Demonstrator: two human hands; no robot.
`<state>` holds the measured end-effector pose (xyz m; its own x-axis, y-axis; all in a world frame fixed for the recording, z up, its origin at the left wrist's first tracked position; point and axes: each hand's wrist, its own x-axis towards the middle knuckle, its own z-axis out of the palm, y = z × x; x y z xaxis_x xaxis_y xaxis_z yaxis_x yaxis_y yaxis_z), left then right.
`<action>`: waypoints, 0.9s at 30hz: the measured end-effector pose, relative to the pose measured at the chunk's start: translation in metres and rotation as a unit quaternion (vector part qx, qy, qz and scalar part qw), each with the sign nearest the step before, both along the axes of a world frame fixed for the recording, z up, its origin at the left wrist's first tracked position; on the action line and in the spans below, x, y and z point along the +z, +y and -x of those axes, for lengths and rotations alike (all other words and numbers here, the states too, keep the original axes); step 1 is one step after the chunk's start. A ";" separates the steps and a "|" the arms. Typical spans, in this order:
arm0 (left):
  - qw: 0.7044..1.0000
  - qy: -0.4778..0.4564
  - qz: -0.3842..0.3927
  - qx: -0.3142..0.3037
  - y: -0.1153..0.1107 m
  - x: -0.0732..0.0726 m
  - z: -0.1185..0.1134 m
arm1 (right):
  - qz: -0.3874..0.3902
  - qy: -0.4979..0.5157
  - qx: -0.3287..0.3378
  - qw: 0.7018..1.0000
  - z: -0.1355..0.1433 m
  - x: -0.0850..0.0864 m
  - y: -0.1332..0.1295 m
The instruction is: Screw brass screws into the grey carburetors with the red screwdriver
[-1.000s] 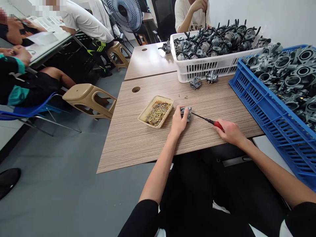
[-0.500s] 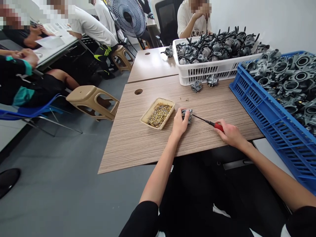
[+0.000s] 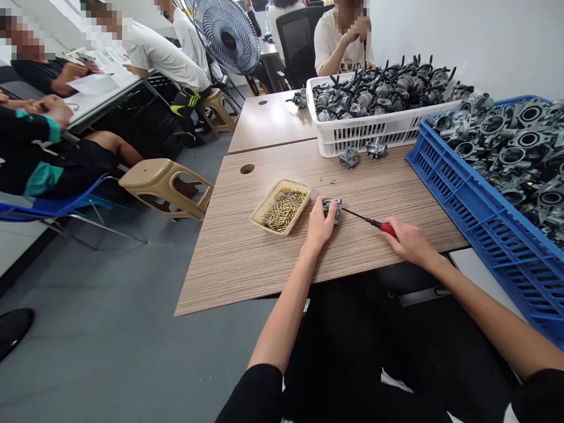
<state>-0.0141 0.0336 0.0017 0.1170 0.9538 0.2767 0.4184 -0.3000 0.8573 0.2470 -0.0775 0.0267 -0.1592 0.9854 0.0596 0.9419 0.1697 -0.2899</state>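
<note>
My left hand (image 3: 321, 223) is closed around a small grey metal carburetor (image 3: 337, 212), holding it against the wooden table (image 3: 229, 258). In my right hand (image 3: 408, 238) is the red handle of a screwdriver (image 3: 363, 218), its dark shaft pointing left with the tip at the carburetor's right side. Exactly where the tip sits on the part is too small to tell. Left of my left hand stands a cream tray (image 3: 257, 220) holding many small brass-coloured pieces (image 3: 285, 210). A couple of tiny loose pieces (image 3: 333, 181) lie on the table beyond the carburetor.
A white crate (image 3: 339, 138) heaped with carburetors stands at the back, with two carburetors (image 3: 348, 158) in front of it. On the right, a blue crate (image 3: 476, 188) is full of metal bodies. Across the table sits a person (image 3: 332, 44). A stool (image 3: 154, 176) stands left.
The view has shifted slightly, so the table contents appear a little lower. Both hands keep their grips on the carburetor and screwdriver, with no clear movement otherwise.
</note>
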 end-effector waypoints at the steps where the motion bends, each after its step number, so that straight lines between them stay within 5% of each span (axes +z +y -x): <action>1: 1.000 0.000 0.001 0.000 0.000 0.000 0.000 | 0.000 -0.002 0.000 1.000 0.000 0.000 0.000; 27: 1.000 -0.003 0.010 0.002 -0.001 0.002 0.001 | -0.001 -0.006 0.012 1.000 0.000 0.000 0.000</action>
